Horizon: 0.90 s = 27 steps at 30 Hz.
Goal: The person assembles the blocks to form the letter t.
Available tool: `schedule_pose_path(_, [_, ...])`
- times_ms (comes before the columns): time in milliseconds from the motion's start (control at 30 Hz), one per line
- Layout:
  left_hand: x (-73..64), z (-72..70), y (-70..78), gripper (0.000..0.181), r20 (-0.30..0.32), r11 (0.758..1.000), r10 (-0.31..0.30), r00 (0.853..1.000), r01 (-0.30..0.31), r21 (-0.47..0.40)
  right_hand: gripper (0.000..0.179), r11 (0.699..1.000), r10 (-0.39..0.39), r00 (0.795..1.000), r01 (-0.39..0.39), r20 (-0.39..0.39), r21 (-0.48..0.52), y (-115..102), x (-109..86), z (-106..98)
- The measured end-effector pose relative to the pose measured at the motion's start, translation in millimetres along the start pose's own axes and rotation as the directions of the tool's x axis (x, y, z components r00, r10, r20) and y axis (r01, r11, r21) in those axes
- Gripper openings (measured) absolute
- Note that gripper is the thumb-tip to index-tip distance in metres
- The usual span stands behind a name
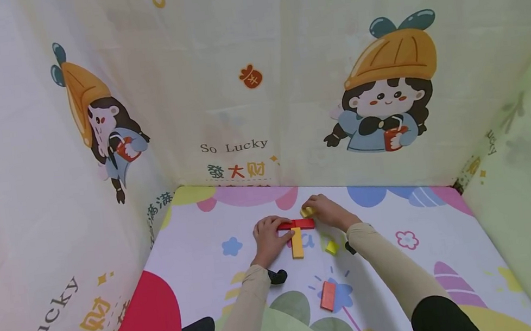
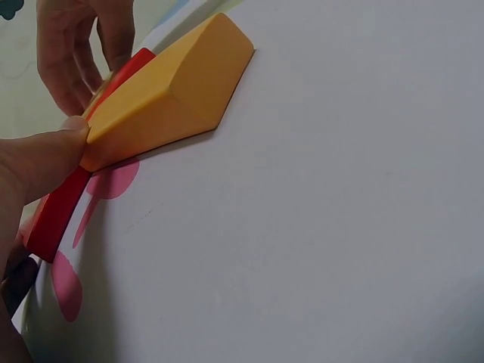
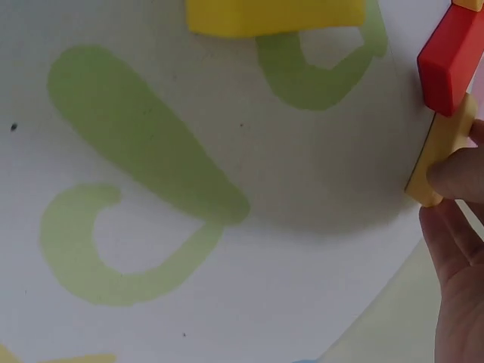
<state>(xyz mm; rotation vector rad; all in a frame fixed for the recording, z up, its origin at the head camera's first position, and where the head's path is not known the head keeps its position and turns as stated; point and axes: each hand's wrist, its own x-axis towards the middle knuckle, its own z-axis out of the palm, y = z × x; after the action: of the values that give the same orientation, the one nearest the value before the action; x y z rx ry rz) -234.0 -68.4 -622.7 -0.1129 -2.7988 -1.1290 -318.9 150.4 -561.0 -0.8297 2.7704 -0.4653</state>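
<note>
Your left hand [image 1: 268, 236] pinches the left half of the red bar [image 1: 305, 224], its thumb tip at the orange block [image 1: 296, 246] on the near side. At the bar's far right, a tan-yellow block [image 1: 307, 212] sits pinched in your right hand [image 1: 331, 212]. A salmon block [image 1: 327, 296] lies nearer you, a yellow block [image 1: 331, 247] farther right. All look stiff, probably light, slightly slippery; the long sides seem the best grip.

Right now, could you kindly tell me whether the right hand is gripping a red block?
No, the right hand pinches a pale yellow block beside a red block.
</note>
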Motion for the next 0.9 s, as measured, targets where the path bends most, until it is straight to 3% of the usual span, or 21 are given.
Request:
schedule_pose_path(333, [-1.6, -2.1, 0.2, 0.03, -0.01, 1.0, 0.012, 1.0, -0.012, -0.007, 0.03, 0.995, 0.02, 0.998, -0.014, -0.06, 0.096, -2, 5.6, 4])
schedule_pose_path(500, [-2.5, -2.1, 1.9, 0.03, -0.015, 0.999, 0.024, 1.0, -0.024, -0.022, 0.036, 0.965, 0.155, 0.983, -0.129, -0.1, 0.227, 1, 4.2, 11])
schedule_pose_path(633, [-1.9, -0.7, 1.5, 0.03, -0.019, 0.999, 0.023, 1.0, -0.024, -0.026, 0.045, 0.941, 0.272, 0.954, -0.236, -0.125, 0.242, 2, 1.7, 16])
schedule_pose_path(900, [0.8, 3.2, -3.6, 0.03, -0.025, 1.0, 0.029, 0.999, -0.029, -0.007, 0.054, 0.931, 0.3, 0.944, -0.258, -0.135, 0.26, -3, -2.9, 20])
